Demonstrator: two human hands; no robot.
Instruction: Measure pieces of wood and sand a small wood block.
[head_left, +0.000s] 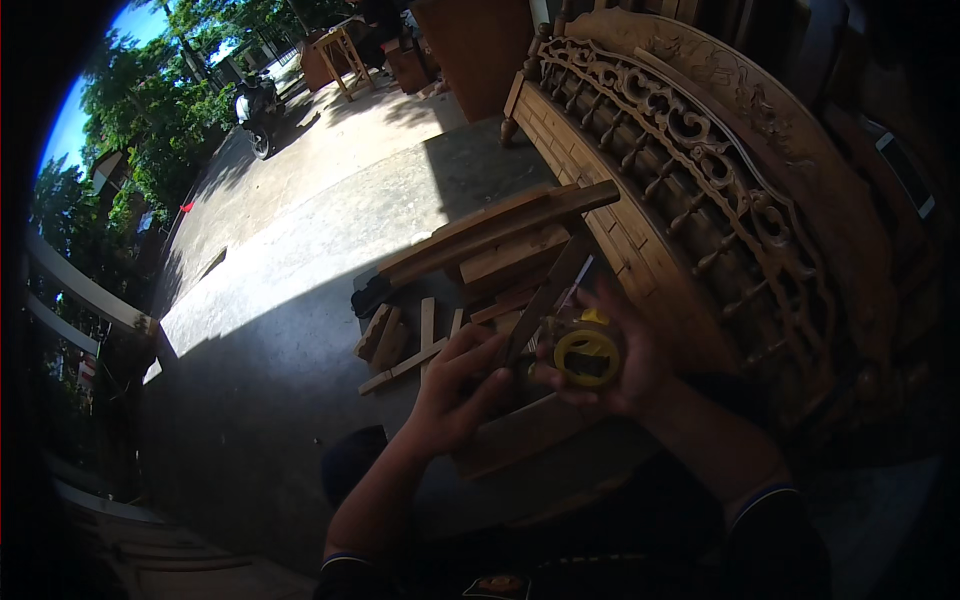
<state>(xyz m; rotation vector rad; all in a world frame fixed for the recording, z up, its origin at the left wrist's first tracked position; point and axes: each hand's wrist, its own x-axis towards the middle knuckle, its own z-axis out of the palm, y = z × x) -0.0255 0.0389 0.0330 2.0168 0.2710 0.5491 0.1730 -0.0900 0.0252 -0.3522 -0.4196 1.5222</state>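
My left hand (463, 382) grips the near end of a dark, narrow wooden strip (545, 298), which slants up and away to the right. In my right hand (637, 352) is a yellow tape measure (587, 358), its round case facing me. A pale, thin strip (577, 279), perhaps the tape's blade, shows beside the wood. Beyond my hands lies a stack of longer wooden boards (502, 229). Several short wood offcuts (405, 367) rest left of it on the concrete floor. A wooden piece (525, 435) lies below my hands, partly in shadow.
On the right stands a carved wooden headboard-like panel (660, 172) with turned spindles. A smartphone (906, 174) sits at the far right. A black object (370, 294) lies by the boards. Farther off are a motorbike (259, 109), a wooden trestle (341, 61) and a person (382, 19).
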